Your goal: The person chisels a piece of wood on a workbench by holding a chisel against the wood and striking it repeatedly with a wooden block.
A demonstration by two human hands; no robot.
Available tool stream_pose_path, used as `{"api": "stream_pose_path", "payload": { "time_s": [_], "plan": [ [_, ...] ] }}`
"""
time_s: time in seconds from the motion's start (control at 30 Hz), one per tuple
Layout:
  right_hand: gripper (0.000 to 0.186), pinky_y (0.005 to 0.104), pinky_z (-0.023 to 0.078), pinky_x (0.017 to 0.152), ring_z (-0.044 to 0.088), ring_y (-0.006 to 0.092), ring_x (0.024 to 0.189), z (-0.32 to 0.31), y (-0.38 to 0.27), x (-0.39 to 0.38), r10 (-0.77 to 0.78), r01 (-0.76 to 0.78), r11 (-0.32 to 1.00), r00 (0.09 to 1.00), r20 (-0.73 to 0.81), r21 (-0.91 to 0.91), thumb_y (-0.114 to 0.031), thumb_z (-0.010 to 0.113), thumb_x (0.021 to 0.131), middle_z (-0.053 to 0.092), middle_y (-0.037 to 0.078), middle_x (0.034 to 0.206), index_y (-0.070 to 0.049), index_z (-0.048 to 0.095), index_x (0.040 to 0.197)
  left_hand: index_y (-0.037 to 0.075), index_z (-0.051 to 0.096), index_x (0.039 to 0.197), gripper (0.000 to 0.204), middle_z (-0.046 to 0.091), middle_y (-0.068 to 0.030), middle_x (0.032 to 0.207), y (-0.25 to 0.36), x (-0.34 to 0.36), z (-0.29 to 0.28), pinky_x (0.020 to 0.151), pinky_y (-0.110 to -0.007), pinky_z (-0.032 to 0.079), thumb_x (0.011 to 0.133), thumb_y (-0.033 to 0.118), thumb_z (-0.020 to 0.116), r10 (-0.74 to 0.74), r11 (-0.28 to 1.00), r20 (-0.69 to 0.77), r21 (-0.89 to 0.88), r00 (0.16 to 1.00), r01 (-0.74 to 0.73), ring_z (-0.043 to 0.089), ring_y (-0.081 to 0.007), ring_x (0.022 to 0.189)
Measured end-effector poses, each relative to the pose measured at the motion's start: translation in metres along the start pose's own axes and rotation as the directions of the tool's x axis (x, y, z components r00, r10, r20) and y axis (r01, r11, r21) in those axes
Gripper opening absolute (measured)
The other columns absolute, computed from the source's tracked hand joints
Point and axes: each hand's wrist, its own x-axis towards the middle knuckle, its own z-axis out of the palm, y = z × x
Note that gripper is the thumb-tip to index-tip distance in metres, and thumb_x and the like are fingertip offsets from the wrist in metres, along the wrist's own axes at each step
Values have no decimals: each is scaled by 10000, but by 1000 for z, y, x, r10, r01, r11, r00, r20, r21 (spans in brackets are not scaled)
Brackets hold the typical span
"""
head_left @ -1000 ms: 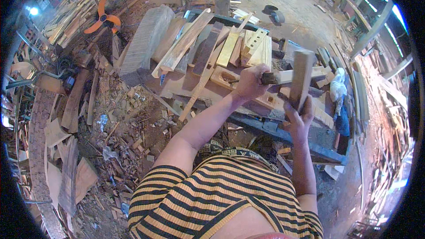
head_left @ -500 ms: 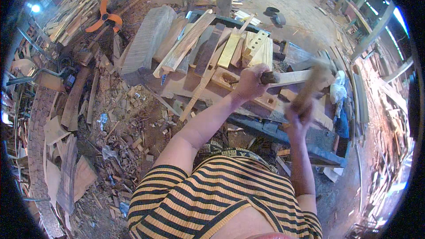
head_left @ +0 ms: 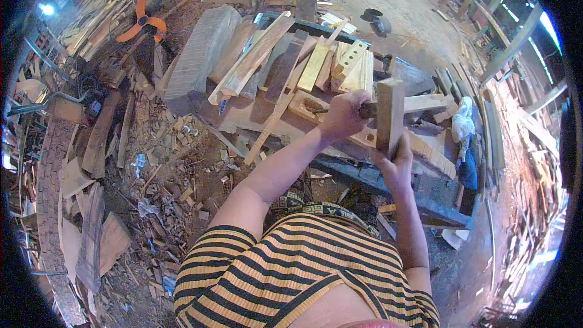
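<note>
Standing nearly upright, the wood block (head_left: 389, 115) is hiding a bit of the right end of the holed board (head_left: 362, 136). The right hand (head_left: 396, 164) is holding the block low down, and its fingers are wrapping around it. The left hand (head_left: 345, 115) is sitting over the middle of the board, its fingers clamping on a dark handle (head_left: 368, 109). The handle's tip is pointing at the block, but I am not able to tell if they are touching.

The work seems to be going on: two holes are already showing in the board, one on each side of the left hand. How much is waiting to be done, I am not able to tell.

The block is looking brown, plain and straight, with one side darker.

A pale stick (head_left: 425, 103) is poking out to the right of the board. Just beyond the board, a yellow chunk (head_left: 350, 59) with small round holes is lying on the surface (head_left: 243, 120). An orange fan (head_left: 129, 33) is standing far to the board's left.
</note>
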Motion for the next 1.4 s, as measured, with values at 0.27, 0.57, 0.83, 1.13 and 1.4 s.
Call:
{"api": "stream_pose_path", "payload": {
  "time_s": [0.27,0.57,0.83,1.13,1.4],
  "plan": [
    [355,287,464,756,540,135,874,-16,3,-8,-56,79,983,989,-134,167,-13,676,754,575,50,965,-31,502,1064,82,578,873,230,609,-144,752,-1,-2,5,627,-409,498,684,114,705,38,999,-19,-33,999,-38,629,-351,726],
    [405,256,475,705,549,104,782,-14,22,-15,1,9,990,997,73,-143,-55,690,729,542,23,893,-31,511,1092,81,595,890,279,623,-146,798,0,-8,4,661,-421,502,647,138,720,106,994,3,-22,994,-106,629,-359,768],
    [401,277,443,682,531,130,758,-12,19,-12,-39,37,996,999,-23,-77,-138,766,685,562,24,835,-44,511,979,86,594,902,310,617,-146,827,2,-15,8,690,-428,505,618,129,711,23,999,97,-34,995,-20,621,-360,802],
    [452,313,450,763,518,160,859,-14,18,-23,-72,80,994,993,-95,78,-82,720,731,565,83,1018,-32,462,1098,74,598,900,281,636,-141,816,-7,-5,1,681,-394,514,646,109,711,16,999,41,-39,999,-14,642,-343,788],
    [450,276,446,718,516,117,804,-10,14,-14,22,-15,994,998,57,-112,-151,774,693,556,25,902,-36,502,1033,80,599,892,254,624,-158,801,-5,-8,1,656,-419,505,655,103,688,21,999,16,-39,1000,-20,630,-369,766]
  ]
}}
